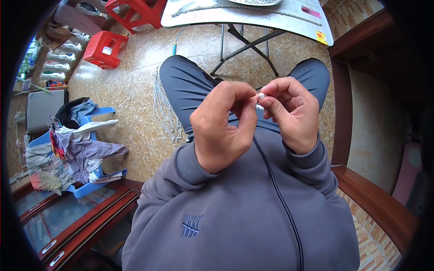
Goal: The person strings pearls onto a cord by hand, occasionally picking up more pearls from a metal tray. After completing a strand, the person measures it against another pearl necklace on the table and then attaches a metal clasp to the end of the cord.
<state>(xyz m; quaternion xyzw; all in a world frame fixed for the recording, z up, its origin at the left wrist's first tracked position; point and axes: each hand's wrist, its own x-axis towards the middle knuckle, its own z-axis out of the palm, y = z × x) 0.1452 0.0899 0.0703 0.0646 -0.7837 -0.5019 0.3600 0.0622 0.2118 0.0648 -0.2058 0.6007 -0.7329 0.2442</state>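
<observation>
My left hand (224, 126) and my right hand (291, 110) meet in front of my chest, above my lap. A small white bead (261, 95) is pinched at the fingertips of my right hand, with my left thumb and forefinger closed right beside it. Whether the left fingers hold a thread is too small to tell. A thin black cord (280, 194) runs down my grey sweatshirt from under the hands.
A folding table (289, 20) with a bead strand (253, 9) stands ahead past my knees. Strands of beads (167, 108) hang by my left leg. Red stools (105, 47) stand at the far left. A blue chair (97, 174) piled with clothes is left. Wooden frame (375, 198) at right.
</observation>
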